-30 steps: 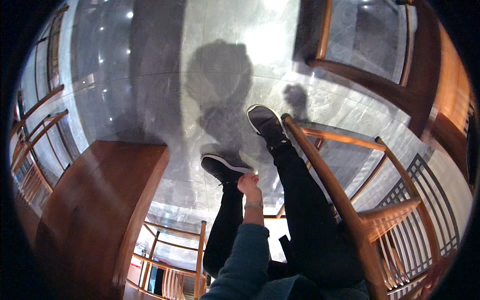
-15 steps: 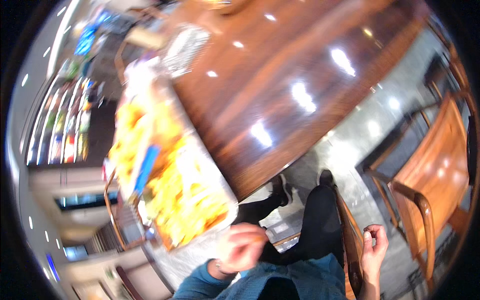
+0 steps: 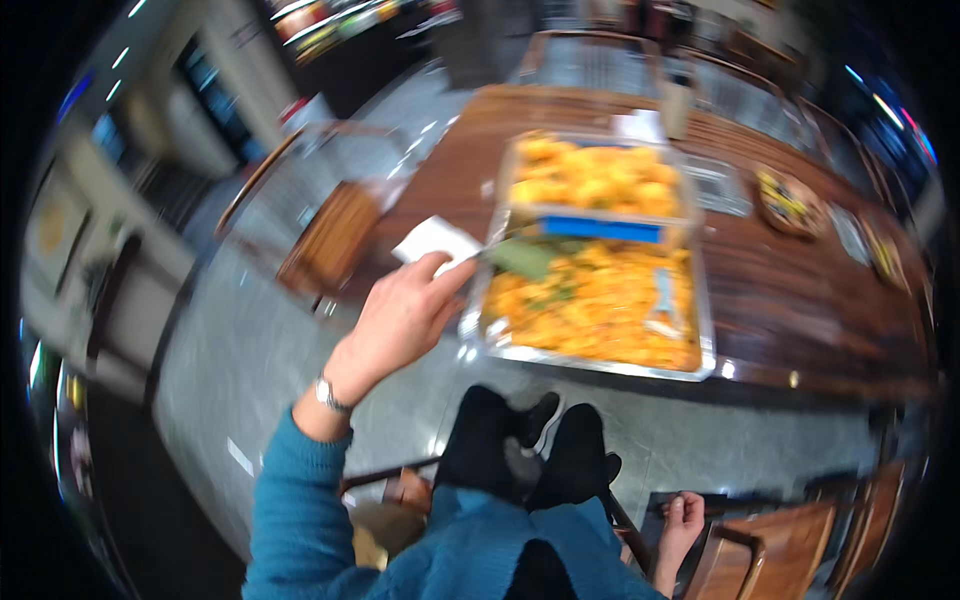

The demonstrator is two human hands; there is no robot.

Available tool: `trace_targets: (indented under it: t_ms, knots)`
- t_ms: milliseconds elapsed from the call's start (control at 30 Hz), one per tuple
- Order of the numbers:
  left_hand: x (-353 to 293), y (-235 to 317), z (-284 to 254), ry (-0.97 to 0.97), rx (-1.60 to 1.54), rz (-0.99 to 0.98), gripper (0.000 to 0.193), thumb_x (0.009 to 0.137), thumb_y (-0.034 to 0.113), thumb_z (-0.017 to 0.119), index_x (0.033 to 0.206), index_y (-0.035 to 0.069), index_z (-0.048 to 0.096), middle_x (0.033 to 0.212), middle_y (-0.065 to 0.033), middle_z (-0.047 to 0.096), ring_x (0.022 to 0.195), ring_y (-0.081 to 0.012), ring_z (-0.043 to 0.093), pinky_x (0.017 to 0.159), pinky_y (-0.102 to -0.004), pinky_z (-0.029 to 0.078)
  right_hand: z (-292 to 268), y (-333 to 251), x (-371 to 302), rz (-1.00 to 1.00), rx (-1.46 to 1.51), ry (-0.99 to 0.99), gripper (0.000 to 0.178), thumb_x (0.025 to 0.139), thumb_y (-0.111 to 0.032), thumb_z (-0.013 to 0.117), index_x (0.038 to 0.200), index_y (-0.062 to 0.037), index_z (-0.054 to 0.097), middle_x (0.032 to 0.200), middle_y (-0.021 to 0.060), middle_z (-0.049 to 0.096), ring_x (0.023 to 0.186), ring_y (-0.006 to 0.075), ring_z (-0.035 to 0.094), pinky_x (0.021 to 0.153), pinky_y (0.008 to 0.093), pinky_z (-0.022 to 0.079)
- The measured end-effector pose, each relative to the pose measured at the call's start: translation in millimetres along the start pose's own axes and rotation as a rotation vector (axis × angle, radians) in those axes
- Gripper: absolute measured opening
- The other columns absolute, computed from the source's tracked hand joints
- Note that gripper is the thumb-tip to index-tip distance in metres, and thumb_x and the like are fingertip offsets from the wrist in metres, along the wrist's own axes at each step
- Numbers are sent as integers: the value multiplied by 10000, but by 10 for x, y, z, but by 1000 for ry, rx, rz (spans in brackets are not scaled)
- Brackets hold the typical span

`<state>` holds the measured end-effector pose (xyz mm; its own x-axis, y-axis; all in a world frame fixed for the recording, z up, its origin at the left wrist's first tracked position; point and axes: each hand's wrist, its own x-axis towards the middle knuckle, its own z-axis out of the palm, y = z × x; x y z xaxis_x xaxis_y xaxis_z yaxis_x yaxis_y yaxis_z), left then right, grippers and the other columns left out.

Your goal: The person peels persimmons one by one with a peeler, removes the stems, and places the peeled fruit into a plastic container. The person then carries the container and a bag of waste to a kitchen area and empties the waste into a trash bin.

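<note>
The left hand (image 3: 400,320) is stretched out to the near left corner of the foil tray (image 3: 590,362), its grip closed on the handle of a serving utensil (image 3: 520,258) whose greenish blade lies over the yellow food (image 3: 600,300). The tray rests on the wooden tabletop (image 3: 800,290), close to the near edge. The right hand (image 3: 683,520) is curled around a chair frame (image 3: 760,505) low at the right. Food could be spilled over the tray's rim if the utensil is tilted, since the reach is long.
</note>
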<state>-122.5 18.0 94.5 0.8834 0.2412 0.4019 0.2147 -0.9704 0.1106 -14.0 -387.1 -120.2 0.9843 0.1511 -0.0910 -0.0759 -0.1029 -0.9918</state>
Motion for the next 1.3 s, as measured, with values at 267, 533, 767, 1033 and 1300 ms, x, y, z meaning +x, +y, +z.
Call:
trace_targets:
  t_ms: [267,533,767,1033,1300]
  knots:
    - [-2593,57,-1389,-168,-282,-604,270,800,61,619,1063,14,575,962,-127,600,799,-250,621,692,-356,512,887,-524,-54,-108,-80,-410,114,926,-81,477,1000,-8,525,936,86,551,715,96,462,687,221,405]
    - [-4408,1038,-616,-561,-414,-1034,271,680,0,520,929,18,628,866,-158,627,807,-319,612,676,-405,487,1401,-986,-77,-269,-120,-700,177,939,-123,470,1052,4,518,973,86,559,777,101,482,733,235,410]
    - [-5979,1199,1103,-1441,-299,-1320,536,774,275,675,1223,38,501,1176,-122,568,1053,-258,565,776,-397,491,1335,-995,-302,-321,-169,-667,160,943,-122,468,1045,-17,531,968,77,567,786,109,492,740,235,416]
    - [-6662,1408,1745,-752,-595,-1452,668,633,363,745,1129,-15,507,1112,-238,543,1027,-347,543,838,-418,465,1048,-997,-248,-355,-157,-556,150,946,-142,471,1010,-29,547,929,76,577,782,105,509,737,231,434]
    - [-5678,678,1838,31,-1532,-1732,373,798,196,655,1137,85,546,1005,-45,614,913,-124,581,744,-315,508,883,-1001,-356,-340,-31,-555,147,939,-129,473,1003,-15,540,942,79,556,809,116,498,747,236,420]
